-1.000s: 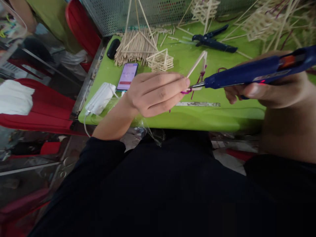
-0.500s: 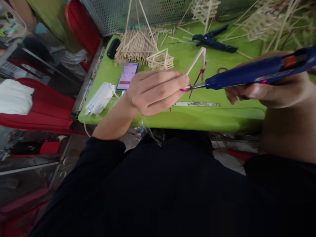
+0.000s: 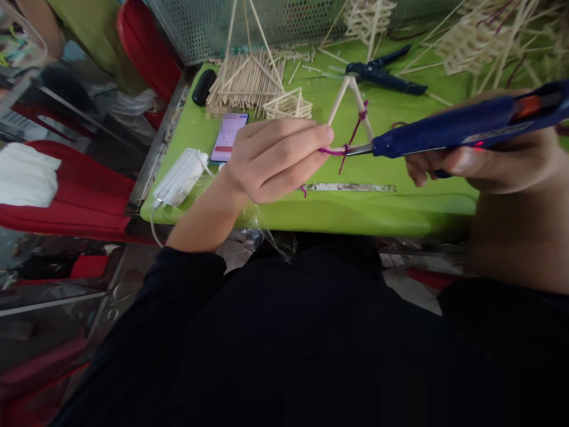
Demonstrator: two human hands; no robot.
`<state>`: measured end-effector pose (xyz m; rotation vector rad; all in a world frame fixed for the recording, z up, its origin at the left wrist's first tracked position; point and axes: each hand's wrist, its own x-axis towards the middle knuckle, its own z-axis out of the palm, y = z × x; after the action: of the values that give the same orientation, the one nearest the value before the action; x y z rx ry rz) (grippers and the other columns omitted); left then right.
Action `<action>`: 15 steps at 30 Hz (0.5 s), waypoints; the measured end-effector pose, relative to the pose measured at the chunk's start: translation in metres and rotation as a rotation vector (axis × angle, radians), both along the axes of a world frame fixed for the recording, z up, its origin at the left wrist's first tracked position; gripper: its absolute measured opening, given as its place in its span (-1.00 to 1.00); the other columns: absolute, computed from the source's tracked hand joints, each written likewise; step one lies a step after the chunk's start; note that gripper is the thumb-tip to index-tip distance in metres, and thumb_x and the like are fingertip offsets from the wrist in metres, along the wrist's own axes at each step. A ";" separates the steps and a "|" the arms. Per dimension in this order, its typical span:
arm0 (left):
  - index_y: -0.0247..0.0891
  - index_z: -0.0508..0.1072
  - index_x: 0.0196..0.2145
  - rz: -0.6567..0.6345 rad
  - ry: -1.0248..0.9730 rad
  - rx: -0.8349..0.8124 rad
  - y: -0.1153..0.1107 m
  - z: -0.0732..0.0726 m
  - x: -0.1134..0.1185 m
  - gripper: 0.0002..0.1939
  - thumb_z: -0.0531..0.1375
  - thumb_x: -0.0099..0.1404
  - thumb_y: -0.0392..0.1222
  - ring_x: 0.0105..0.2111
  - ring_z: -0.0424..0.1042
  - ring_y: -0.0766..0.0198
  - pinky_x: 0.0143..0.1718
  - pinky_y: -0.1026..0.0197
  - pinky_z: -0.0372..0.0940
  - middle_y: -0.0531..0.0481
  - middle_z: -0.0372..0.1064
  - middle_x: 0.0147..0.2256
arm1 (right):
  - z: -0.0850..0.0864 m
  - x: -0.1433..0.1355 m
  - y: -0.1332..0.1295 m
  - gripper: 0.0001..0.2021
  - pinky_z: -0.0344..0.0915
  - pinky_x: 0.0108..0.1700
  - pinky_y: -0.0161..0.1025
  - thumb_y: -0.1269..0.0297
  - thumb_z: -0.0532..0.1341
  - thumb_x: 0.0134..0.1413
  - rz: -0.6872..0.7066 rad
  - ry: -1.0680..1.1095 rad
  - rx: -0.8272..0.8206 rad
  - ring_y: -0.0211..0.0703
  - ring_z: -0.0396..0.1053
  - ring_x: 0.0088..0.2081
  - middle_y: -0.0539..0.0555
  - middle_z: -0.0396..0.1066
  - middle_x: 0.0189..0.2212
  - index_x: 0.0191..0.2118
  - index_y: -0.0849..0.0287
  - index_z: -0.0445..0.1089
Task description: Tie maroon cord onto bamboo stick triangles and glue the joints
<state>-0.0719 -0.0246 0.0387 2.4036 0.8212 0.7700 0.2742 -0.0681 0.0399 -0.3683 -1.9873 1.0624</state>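
My left hand [image 3: 280, 157] is closed, pinching a small triangle of pale wooden sticks [image 3: 340, 101] whose peak points away from me. Purple string [image 3: 358, 124] is knotted on its right side and along its lower stick; the fingers hide the left corner. In my right hand [image 3: 484, 166] is a blue hot glue gun [image 3: 444, 127] with a small red light lit. Its metal nozzle tip is at the string knot on the lower stick. Beneath them a thin, worn metal ruler-like strip [image 3: 355, 187] lies on the green tabletop [image 3: 427, 207].
Behind are a stick pile [image 3: 242, 83], a small stick lattice [image 3: 288, 105] and dark blue cutting pliers [image 3: 386, 74]. More stick structures [image 3: 478, 41] stand at back right. A phone [image 3: 229, 136] and white power bank [image 3: 182, 177] lie left, beside red chairs [image 3: 75, 190].
My left hand has shifted slightly left, and the triangle has turned so that more of its open shape shows. The glue gun has barely moved, its nozzle staying near the lower knot.
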 end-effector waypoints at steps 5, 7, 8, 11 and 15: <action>-0.11 0.68 -0.44 0.128 -0.222 -0.155 0.007 -0.005 -0.003 -0.77 0.59 0.21 -0.36 0.26 0.73 -0.01 0.56 -0.19 0.45 0.09 0.82 -0.06 | -0.002 -0.001 -0.003 -0.83 0.59 -0.61 -0.13 0.05 0.56 0.33 -0.050 0.007 -0.005 -0.12 0.50 -0.60 -0.08 0.49 -0.52 -0.24 -0.03 0.71; -0.13 0.62 -0.52 0.189 -0.260 -0.207 0.014 -0.006 -0.003 -0.67 0.60 0.12 -0.48 0.22 0.75 -0.04 0.56 -0.18 0.46 0.05 0.81 -0.13 | -0.003 -0.001 -0.001 -0.85 0.59 -0.62 -0.13 0.08 0.58 0.32 -0.023 0.024 -0.007 -0.13 0.50 -0.60 -0.09 0.50 -0.51 -0.24 -0.02 0.72; -0.12 0.59 -0.56 0.210 -0.259 -0.219 0.016 -0.007 -0.003 -0.63 0.60 0.09 -0.52 0.22 0.75 -0.03 0.56 -0.15 0.45 0.06 0.81 -0.16 | -0.004 -0.001 0.001 -0.84 0.59 -0.62 -0.14 0.11 0.60 0.28 0.008 0.035 -0.011 -0.13 0.50 -0.61 -0.09 0.51 -0.53 -0.26 0.00 0.72; -0.09 0.63 -0.53 0.245 -0.265 -0.177 0.017 -0.012 -0.005 -0.65 0.57 0.16 -0.50 0.26 0.72 0.09 0.60 -0.05 0.40 0.09 0.80 -0.14 | -0.007 0.000 0.007 -0.74 0.59 -0.63 -0.16 0.07 0.68 0.16 0.029 0.076 -0.019 -0.11 0.54 -0.61 -0.05 0.55 -0.55 -0.32 0.08 0.72; -0.12 0.70 -0.41 0.244 -0.323 -0.047 0.020 -0.025 -0.010 -0.81 0.55 0.32 -0.31 0.25 0.71 0.18 0.60 -0.03 0.39 0.10 0.77 -0.09 | -0.016 0.007 0.015 -0.47 0.59 -0.61 -0.13 -0.16 0.78 -0.16 -0.159 0.081 -0.107 -0.02 0.61 -0.53 0.12 0.68 -0.40 -0.42 0.17 0.67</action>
<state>-0.0819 -0.0047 0.0139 2.0834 0.9919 1.1817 0.2809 -0.0530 0.0236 -0.5230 -1.8024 1.0682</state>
